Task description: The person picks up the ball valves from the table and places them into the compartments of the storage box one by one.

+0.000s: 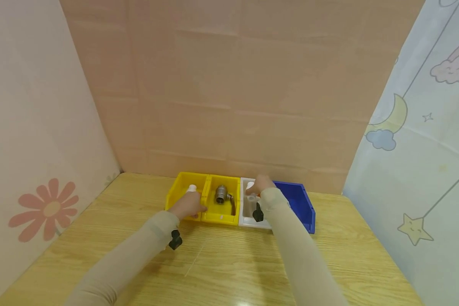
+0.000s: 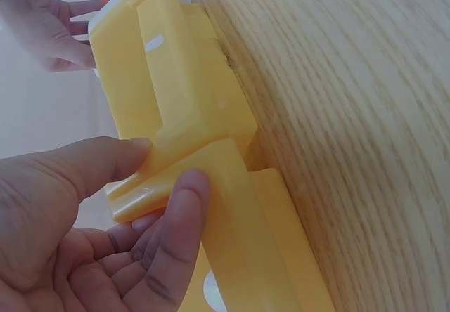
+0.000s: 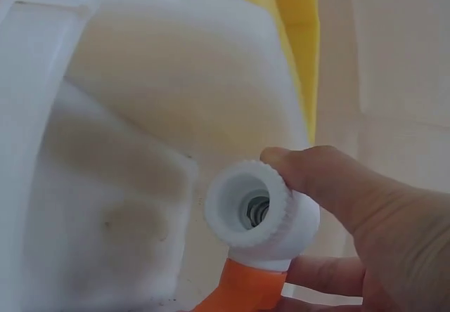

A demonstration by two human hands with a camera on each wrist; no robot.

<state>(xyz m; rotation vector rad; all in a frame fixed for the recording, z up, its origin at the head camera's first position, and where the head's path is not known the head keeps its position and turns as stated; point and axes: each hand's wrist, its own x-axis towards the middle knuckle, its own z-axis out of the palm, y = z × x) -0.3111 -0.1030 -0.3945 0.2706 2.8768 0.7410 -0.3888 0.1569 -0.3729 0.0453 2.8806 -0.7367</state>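
Note:
In the head view my left hand (image 1: pixel 187 205) is at the front of the leftmost yellow bin (image 1: pixel 193 174). Its thumb and fingers pinch the adjoining walls of the two yellow bins (image 2: pixel 169 178), seen up close from the left wrist. My right hand (image 1: pixel 263 183) reaches over the white bin (image 1: pixel 248 221). There it holds a white plastic pipe valve (image 3: pixel 299 228) with an orange handle (image 3: pixel 249 284), thumb on top and fingers behind. The valve's ribbed round opening faces the right wrist camera, and metal thread shows inside.
The second yellow bin (image 1: pixel 214 218) contains a grey metal fitting (image 1: pixel 221 194) and a smaller part with a brownish lever (image 1: pixel 232 205). A white cylindrical piece (image 1: pixel 192 188) stands in the leftmost bin. At the right end is a blue bin (image 1: pixel 304 208). Behind the row rises a tan cloth wall (image 1: pixel 229 106).

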